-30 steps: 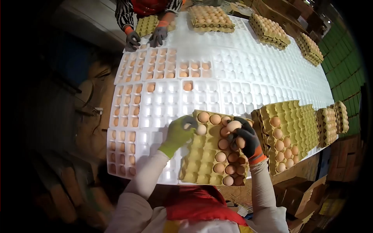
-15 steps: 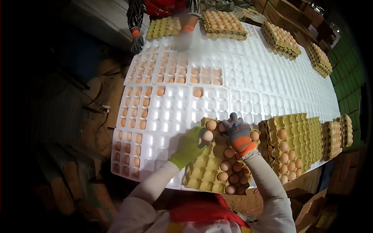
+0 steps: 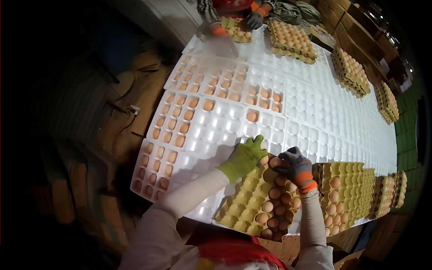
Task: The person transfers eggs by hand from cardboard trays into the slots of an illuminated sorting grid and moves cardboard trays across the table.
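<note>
My left hand [image 3: 245,158], in a green glove, is closed at the upper left edge of the yellow egg tray [image 3: 240,202], with an egg partly visible at its fingertips. My right hand [image 3: 294,166], in a grey and orange glove, is bent over the tray's upper right part; its fingers are closed round an egg [image 3: 275,163]. Several brown eggs [image 3: 267,206] fill the right side of this tray, while its left cups show no eggs. White plastic trays [image 3: 216,123] lie beyond, some with eggs in their cells.
Stacked yellow trays [image 3: 353,184] stand at the right, the nearest partly filled. More egg stacks [image 3: 292,40] line the far side. Across the table, a co-worker's gloved hands [image 3: 255,20] are beside another tray [image 3: 236,29]. Cardboard boxes [image 3: 355,33] stand behind.
The view has shifted, so the table appears lower and turned. My left hand has moved to the tray's top edge. My right hand has turned back toward the eggs. The co-worker's hands have moved.
</note>
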Available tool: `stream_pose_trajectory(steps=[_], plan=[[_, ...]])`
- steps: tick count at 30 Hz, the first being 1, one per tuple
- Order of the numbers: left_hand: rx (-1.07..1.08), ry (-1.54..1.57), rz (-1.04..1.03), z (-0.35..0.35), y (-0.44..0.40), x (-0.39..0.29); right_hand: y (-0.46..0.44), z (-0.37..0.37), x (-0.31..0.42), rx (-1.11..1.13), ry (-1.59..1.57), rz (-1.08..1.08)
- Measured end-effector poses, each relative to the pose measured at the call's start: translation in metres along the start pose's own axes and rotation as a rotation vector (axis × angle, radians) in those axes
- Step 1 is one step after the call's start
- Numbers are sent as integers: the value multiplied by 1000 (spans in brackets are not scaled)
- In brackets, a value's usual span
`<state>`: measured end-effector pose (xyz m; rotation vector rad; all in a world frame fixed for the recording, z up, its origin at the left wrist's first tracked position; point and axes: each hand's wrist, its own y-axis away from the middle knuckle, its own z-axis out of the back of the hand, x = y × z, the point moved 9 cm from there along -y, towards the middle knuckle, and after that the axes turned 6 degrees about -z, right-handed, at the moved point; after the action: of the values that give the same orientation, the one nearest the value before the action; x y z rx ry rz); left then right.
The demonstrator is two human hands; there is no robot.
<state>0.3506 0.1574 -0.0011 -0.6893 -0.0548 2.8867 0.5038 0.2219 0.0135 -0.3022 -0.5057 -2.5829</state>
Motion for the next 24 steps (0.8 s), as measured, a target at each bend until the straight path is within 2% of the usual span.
stream_pose_trajectory(steps=[3,6,8,9,12,14,16,17,20,21,24], plan=[[-162,445,139,12,16,38,-18,8,-2,-12,-93,94],[-563,562,314,44,33,117,-43,22,30,-201,-202,224],[-636,129,375,77,24,151,-78,17,74,-237,-183,240],[-635,66,398,81,11,167,-99,9,92,-288,-151,250],[-372,-197,452,65,-15,190,-163,-25,131,-337,-68,237],[-406,-129,424,66,-4,188,-197,-57,131,-225,21,155],[-471,-102,348,75,20,184,-177,-50,134,-292,-163,171],[-406,-207,342,75,28,180,-165,-48,135,-323,-248,182],[-298,-426,357,45,41,188,-146,-75,144,-201,-100,145],[-310,-343,370,48,43,187,-140,-72,147,-221,-118,142],[-605,77,424,62,65,196,-140,-55,168,-363,-438,206]])
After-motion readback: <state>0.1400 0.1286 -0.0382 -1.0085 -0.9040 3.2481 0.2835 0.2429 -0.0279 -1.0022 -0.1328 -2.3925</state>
